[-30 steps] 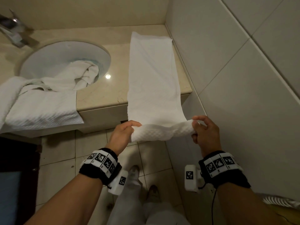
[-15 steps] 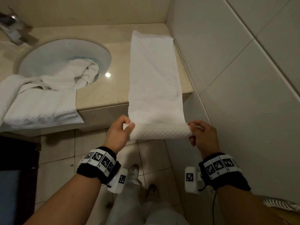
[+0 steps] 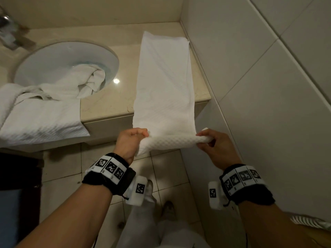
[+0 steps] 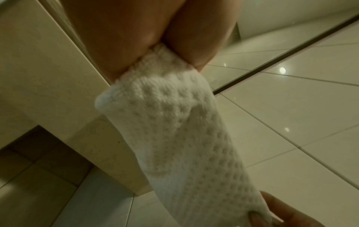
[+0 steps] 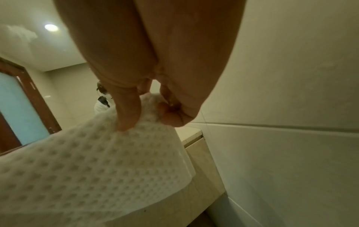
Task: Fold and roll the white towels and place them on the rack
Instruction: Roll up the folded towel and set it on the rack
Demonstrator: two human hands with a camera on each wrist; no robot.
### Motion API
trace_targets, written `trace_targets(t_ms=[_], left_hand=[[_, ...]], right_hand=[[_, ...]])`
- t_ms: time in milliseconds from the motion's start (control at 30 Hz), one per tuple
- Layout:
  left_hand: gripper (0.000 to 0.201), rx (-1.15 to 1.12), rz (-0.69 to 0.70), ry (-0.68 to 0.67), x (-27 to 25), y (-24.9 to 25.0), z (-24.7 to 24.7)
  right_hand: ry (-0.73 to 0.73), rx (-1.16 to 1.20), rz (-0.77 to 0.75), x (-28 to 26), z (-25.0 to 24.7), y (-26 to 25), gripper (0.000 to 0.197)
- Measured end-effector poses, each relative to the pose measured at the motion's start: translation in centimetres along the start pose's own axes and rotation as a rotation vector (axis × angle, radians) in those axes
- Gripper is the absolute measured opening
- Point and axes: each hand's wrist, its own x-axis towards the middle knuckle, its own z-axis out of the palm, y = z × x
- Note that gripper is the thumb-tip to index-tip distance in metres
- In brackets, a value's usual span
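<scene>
A long folded white towel [image 3: 164,83] lies along the right end of the beige counter [image 3: 107,102], and its near end hangs past the front edge. That near end is curled into a small roll [image 3: 170,143]. My left hand [image 3: 131,140] grips the roll's left end [image 4: 155,95], while my right hand [image 3: 210,143] pinches the right end [image 5: 151,110] between thumb and fingers. The waffle weave of the towel shows in both wrist views. No rack is in view.
More white towels [image 3: 41,111] lie bunched in and beside the round sink [image 3: 59,63] at left, with a faucet [image 3: 9,33] at far left. A tiled wall [image 3: 259,86] stands close on the right. The floor tiles [image 3: 170,169] and my feet are below.
The rolled near end of the towel has turned further and grown a little thicker. Both hands have shifted their hold on its ends and stay just below the counter's front edge.
</scene>
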Motion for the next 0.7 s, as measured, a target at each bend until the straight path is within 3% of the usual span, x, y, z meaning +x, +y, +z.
trace_targets(t_ms=[100, 200, 267, 367, 533, 600, 700], left_hand=[[0.040, -0.089, -0.006, -0.046, -0.4, 0.9, -0.2], [0.008, -0.097, 0.005, -0.159, -0.8, 1.4, -1.1], [0.030, -0.007, 0.045, -0.199, -0.7, 1.1, -2.1], [0.036, 0.187, 0.099, -0.183, -0.4, 1.3, -2.7], [0.009, 0.377, 0.191, -0.135, 0.3, 1.6, -2.9], [0.007, 0.365, 0.185, -0.129, 0.7, 1.7, -3.0], [0.029, 0.178, 0.073, -0.099, 1.5, 1.6, -3.0]], right_hand=[[-0.002, -0.103, -0.004, 0.5, 0.2, -0.5, 0.017], [-0.039, -0.115, 0.046, 1.0, 0.6, -0.7, 0.014], [-0.061, -0.088, 0.083, 1.4, 0.8, -0.8, 0.005], [-0.095, 0.113, 0.149, 2.1, 1.2, -0.3, 0.032], [-0.091, 0.157, 0.223, 2.9, 1.6, 0.2, 0.056], [-0.072, 0.208, 0.234, 3.1, 1.6, 0.0, 0.045], [-0.050, 0.299, 0.173, 2.7, 1.4, -0.6, 0.018]])
